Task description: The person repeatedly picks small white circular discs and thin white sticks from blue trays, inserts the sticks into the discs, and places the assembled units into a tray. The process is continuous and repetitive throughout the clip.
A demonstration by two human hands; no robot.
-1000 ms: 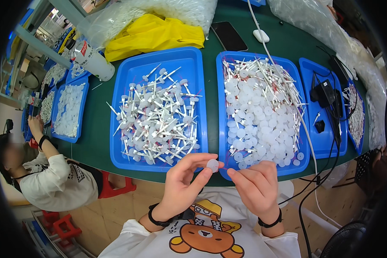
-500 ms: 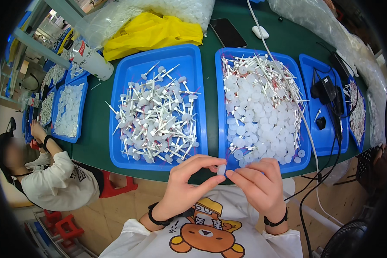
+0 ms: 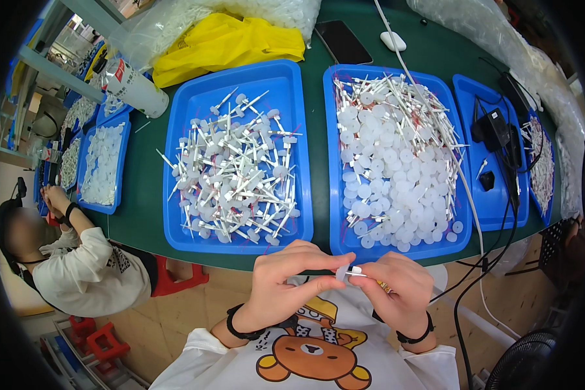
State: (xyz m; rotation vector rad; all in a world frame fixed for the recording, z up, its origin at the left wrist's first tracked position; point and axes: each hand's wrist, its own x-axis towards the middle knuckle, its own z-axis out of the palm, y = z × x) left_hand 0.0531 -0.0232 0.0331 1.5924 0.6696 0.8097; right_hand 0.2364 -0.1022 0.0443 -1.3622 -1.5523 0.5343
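Observation:
Between the thumb and index finger of my left hand (image 3: 281,276) is a small translucent white disc (image 3: 342,271), held on edge. My right hand (image 3: 402,289) pinches a thin white stick with a square white end (image 3: 355,271); that end meets the disc, but whether it goes into it I cannot tell. Just beyond my hands, the right blue tray (image 3: 335,218) holds loose discs, with white sticks and red wires toward its back and right. The left blue tray (image 3: 182,242) holds a heap of sticks with discs on them.
A narrower blue tray (image 3: 497,218) at the right holds a black power adapter (image 3: 494,130) and cables. A white cable (image 3: 429,110) crosses the right tray. Behind lie a yellow plastic bag (image 3: 231,49), a phone (image 3: 343,43) and a bottle (image 3: 133,88). A co-worker (image 3: 91,273) sits at the left.
A white stick now shows in my right hand, against the disc. My left hand has turned the disc slightly and shifted a little right. The view has moved slightly.

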